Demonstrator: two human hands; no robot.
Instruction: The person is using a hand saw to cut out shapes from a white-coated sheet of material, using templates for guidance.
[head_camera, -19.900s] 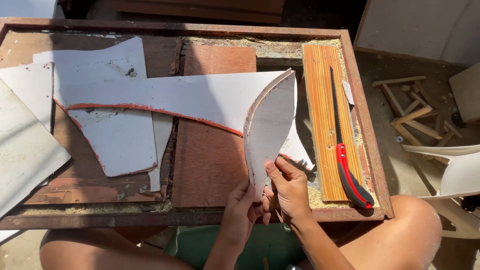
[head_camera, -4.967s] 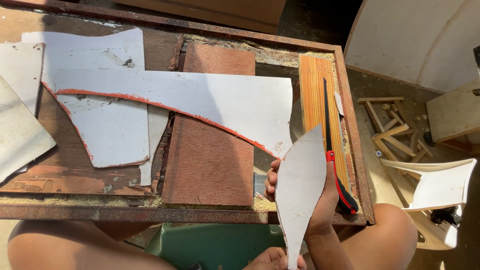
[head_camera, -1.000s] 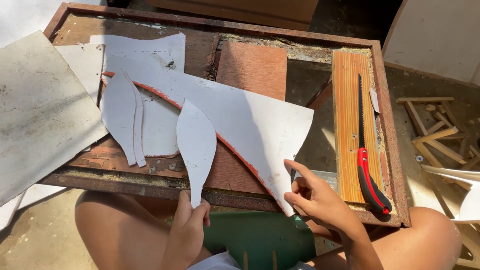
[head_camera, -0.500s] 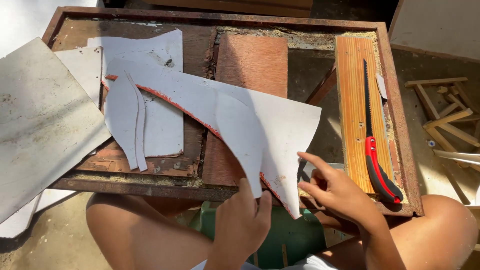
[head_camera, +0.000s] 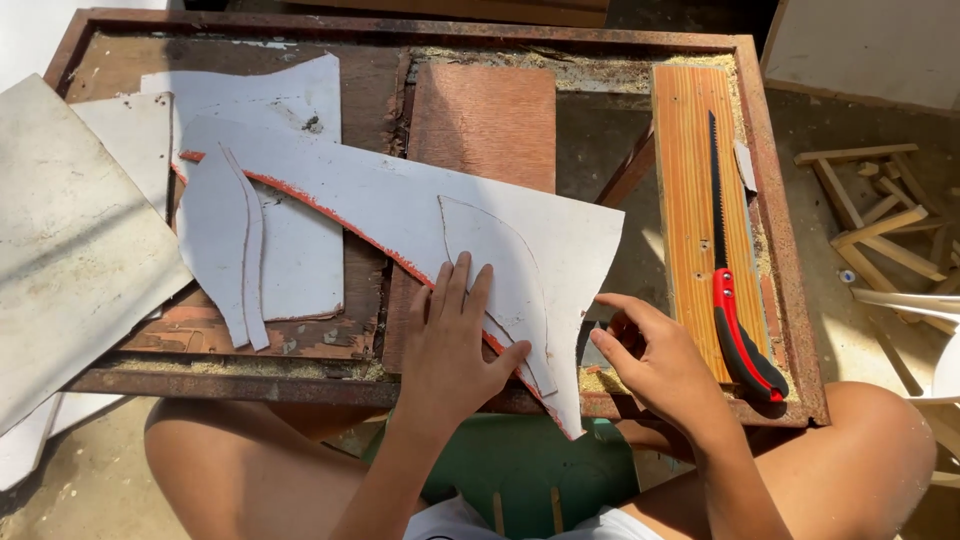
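Laid flat now, no longer lifted, a leaf-shaped white cutout (head_camera: 505, 290) rests on the large white sheet (head_camera: 400, 205) across the rusty framed surface (head_camera: 770, 200). Left hand (head_camera: 450, 345) presses it, fingers spread; right hand (head_camera: 655, 355), loosely open, hovers near the sheet's right edge beside a red-handled saw (head_camera: 735, 300).

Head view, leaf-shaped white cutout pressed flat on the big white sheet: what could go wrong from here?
1. The left hand pins only the lower part of the leaf-shaped cutout; its upper tip is free and might pivot on the large white sheet.
2. The sheet's pointed end overhangs the frame's front edge, so pressure there could flex it.
3. The hand saw lies with its blade bare on the orange plank, close to the right hand.
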